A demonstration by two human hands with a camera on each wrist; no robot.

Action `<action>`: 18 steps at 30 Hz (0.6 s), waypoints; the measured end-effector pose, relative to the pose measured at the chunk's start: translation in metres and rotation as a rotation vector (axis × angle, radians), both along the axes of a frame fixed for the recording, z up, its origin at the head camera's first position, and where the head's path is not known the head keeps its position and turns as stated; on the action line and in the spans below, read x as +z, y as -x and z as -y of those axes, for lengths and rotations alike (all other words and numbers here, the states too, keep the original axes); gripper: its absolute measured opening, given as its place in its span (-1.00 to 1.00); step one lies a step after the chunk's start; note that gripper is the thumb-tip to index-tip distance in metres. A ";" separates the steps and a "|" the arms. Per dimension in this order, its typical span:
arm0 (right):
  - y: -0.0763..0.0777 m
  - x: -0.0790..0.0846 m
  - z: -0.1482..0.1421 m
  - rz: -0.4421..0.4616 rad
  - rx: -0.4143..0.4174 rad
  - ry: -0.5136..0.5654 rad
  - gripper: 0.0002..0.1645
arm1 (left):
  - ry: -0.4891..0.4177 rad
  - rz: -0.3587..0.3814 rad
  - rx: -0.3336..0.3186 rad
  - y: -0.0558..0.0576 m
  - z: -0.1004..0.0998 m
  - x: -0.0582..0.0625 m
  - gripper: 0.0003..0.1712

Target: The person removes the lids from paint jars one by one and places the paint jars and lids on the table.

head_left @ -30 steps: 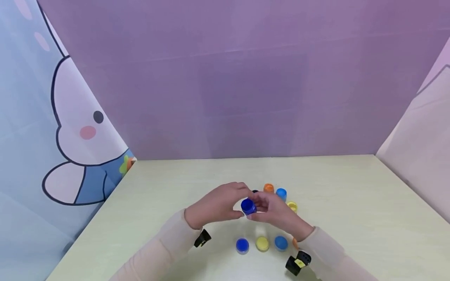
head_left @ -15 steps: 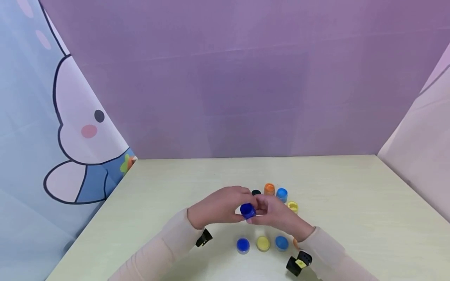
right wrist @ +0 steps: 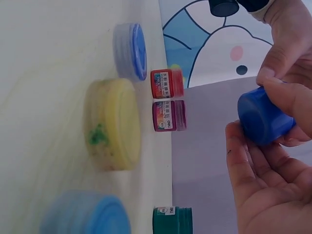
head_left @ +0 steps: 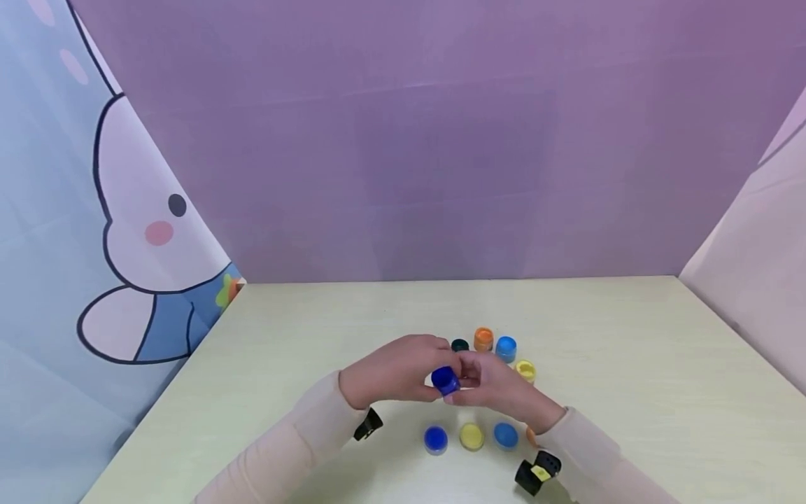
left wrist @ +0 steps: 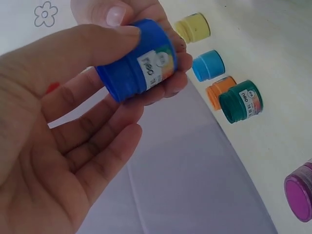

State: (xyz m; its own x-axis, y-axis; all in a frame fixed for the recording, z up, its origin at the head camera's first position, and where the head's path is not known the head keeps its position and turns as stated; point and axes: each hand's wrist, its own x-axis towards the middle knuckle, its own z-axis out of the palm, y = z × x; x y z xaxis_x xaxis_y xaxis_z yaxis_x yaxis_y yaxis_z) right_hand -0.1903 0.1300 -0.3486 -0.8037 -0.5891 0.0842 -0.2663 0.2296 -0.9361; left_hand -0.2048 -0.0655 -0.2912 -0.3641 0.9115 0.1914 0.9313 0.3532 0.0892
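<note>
Blue paint pot (head_left: 445, 380): raised off the table (head_left: 630, 364), pinched between left hand (head_left: 393, 371) and right hand (head_left: 494, 385). Risk: fingertip hold slips, pot drops among lids (head_left: 470, 436) beneath the grip.

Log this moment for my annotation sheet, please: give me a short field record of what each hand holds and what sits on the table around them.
held item: small dark blue plastic paint pot with a label, raised above the table
left hand: grips the pot from the left side
right hand: fingers on the pot's right side
pots behind hands: dark green pot, orange pot, light blue pot, yellow pot
near row: blue lid, yellow lid, light blue lid
surface: pale green table
</note>
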 end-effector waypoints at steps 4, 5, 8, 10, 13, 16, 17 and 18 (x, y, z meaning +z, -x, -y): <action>0.001 -0.001 -0.002 -0.053 -0.035 -0.050 -0.45 | 0.011 -0.012 0.044 0.002 0.002 0.000 -0.68; 0.001 -0.001 -0.004 -0.063 -0.044 -0.059 -0.45 | 0.017 -0.015 0.062 0.003 0.002 0.000 -0.66; 0.001 -0.002 -0.008 -0.089 -0.069 -0.079 -0.45 | 0.036 -0.014 0.120 0.005 0.005 0.001 -0.63; 0.001 0.000 -0.011 -0.103 -0.089 -0.093 -0.46 | 0.049 -0.005 0.157 0.008 0.007 0.001 -0.64; 0.002 0.002 -0.014 -0.123 -0.123 -0.117 -0.47 | 0.077 0.007 0.217 0.011 0.007 0.000 -0.66; 0.003 0.004 -0.017 -0.149 -0.155 -0.128 -0.49 | 0.100 0.004 0.293 0.015 0.006 -0.003 -0.66; 0.003 0.004 -0.018 -0.159 -0.164 -0.126 -0.51 | 0.104 0.004 0.321 0.017 0.006 -0.004 -0.67; 0.003 0.004 -0.019 -0.170 -0.174 -0.125 -0.52 | 0.110 0.003 0.347 0.019 0.005 -0.005 -0.68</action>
State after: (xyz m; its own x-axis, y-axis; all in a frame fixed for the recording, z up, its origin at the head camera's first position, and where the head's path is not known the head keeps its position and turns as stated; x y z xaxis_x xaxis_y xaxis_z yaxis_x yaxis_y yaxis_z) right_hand -0.1936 0.1486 -0.3443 -0.8741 -0.4579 0.1620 -0.3641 0.3969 -0.8426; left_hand -0.2235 -0.0705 -0.2963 -0.6559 0.7485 0.0979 0.7539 0.6560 0.0354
